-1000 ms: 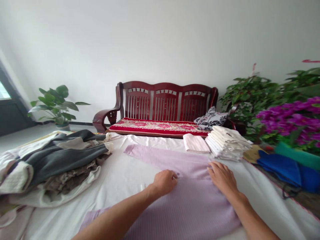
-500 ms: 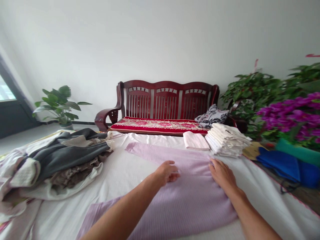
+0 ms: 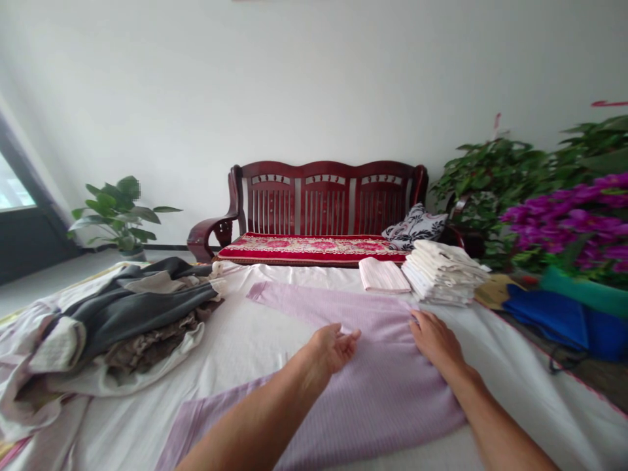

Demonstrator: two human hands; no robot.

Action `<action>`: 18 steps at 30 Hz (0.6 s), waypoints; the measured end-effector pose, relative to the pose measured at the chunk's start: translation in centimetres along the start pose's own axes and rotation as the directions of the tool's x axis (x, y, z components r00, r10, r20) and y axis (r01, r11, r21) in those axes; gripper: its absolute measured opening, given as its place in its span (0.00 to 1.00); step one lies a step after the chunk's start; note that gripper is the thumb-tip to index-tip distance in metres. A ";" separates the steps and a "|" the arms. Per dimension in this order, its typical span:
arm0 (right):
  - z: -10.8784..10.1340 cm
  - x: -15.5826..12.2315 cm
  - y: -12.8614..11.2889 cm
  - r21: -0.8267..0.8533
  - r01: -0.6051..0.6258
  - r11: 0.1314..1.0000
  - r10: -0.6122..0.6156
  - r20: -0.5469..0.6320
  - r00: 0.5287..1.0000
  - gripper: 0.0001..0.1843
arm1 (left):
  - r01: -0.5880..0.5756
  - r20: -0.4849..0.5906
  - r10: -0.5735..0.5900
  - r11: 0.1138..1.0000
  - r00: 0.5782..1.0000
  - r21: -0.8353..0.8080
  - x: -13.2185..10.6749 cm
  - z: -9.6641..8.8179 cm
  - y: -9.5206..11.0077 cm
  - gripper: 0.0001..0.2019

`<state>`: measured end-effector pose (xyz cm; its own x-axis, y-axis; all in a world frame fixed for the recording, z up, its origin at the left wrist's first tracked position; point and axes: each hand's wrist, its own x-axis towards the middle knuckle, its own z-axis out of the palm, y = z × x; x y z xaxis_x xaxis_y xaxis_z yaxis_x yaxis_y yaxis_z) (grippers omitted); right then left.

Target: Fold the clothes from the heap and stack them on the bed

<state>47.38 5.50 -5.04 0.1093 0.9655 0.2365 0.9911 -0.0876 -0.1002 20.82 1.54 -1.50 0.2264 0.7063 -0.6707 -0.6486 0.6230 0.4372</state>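
Observation:
A lilac ribbed garment (image 3: 373,392) lies spread on the white-covered table (image 3: 245,340), one sleeve reaching toward the far left. My left hand (image 3: 333,347) hovers over its upper middle, palm turned up, fingers loosely apart and holding nothing. Flat on the garment's upper right edge rests my right hand (image 3: 434,337), fingers stretched out, pressing the cloth.
A heap of unfolded grey, beige and white clothes (image 3: 118,320) fills the table's left. A stack of folded white items (image 3: 444,271) and a folded pink piece (image 3: 383,275) sit at the back right. Blue cloth (image 3: 554,320), flowers, plants and a red wooden bench (image 3: 318,216) lie beyond.
My left hand, closed knuckles-up on the garment a second ago, has lifted and turned palm up with fingers spread. The right hand stays flat. The lower sleeve shows more.

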 end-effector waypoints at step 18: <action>-0.5 -0.3 -0.3 0.014 -0.002 1.000 0.002 -0.017 1.000 0.22 | -0.026 0.069 -0.008 0.882 0.998 0.471 -0.1 0.5 1.4 0.13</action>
<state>47.04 5.16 -4.62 0.1127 0.9609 0.2527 0.9898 -0.0862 -0.1138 20.27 2.55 -0.50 0.2814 0.7229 -0.6310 -0.2359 0.6895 0.6848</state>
